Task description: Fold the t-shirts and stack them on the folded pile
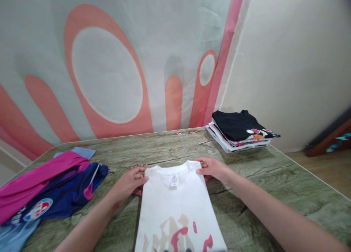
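A white T-shirt [178, 200] lies folded into a rectangle in front of me, collar away from me and its beige and red print facing up. Its lower end runs out of the frame. My left hand [131, 182] pinches the upper left corner beside the collar, thumb on top and fingers at the edge. At the upper right corner my right hand [212, 169] grips the cloth the same way. The neck label [173, 180] shows inside the collar.
A stack of folded shirts with a black T-shirt [237, 124] on top stands at the back right of the wood-patterned table [153, 149]. Loose pink, navy and light blue clothes [63, 186] lie in a heap at the left. A patterned wall [153, 43] rises behind.
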`<action>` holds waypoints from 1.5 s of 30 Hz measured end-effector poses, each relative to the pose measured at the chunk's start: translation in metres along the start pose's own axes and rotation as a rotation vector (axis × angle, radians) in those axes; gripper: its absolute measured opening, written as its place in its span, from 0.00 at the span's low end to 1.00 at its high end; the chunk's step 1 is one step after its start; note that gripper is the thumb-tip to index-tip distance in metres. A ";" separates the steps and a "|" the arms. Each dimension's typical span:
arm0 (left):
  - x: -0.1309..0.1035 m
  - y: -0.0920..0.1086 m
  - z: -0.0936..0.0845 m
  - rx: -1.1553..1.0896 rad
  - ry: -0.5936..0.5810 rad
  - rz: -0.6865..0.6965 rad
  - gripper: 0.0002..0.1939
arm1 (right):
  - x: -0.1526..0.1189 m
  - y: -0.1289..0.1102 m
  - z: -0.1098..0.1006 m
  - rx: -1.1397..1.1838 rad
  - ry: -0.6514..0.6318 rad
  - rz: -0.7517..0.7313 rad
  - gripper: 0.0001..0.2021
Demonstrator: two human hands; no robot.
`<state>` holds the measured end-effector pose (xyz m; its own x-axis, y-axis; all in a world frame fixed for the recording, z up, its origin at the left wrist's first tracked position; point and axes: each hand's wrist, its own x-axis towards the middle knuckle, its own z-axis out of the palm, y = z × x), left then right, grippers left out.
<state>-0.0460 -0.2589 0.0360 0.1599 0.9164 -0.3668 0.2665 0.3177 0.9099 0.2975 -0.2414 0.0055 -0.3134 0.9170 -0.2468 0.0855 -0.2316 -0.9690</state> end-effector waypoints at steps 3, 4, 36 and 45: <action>0.003 0.002 0.003 -0.063 0.160 0.055 0.31 | 0.003 -0.001 0.003 0.041 0.185 -0.067 0.24; 0.002 0.002 0.003 -0.081 0.163 0.050 0.31 | 0.003 -0.001 0.003 0.051 0.202 -0.063 0.24; 0.026 0.132 0.119 -0.193 -0.057 0.248 0.21 | -0.075 -0.098 -0.103 -0.279 0.501 -0.273 0.11; 0.126 0.259 0.250 -0.258 -0.173 0.394 0.10 | -0.074 -0.171 -0.272 -0.322 0.778 -0.185 0.11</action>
<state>0.2805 -0.1215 0.1768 0.3621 0.9321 0.0077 -0.0865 0.0254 0.9959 0.5638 -0.1817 0.1909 0.3782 0.9200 0.1032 0.3976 -0.0608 -0.9155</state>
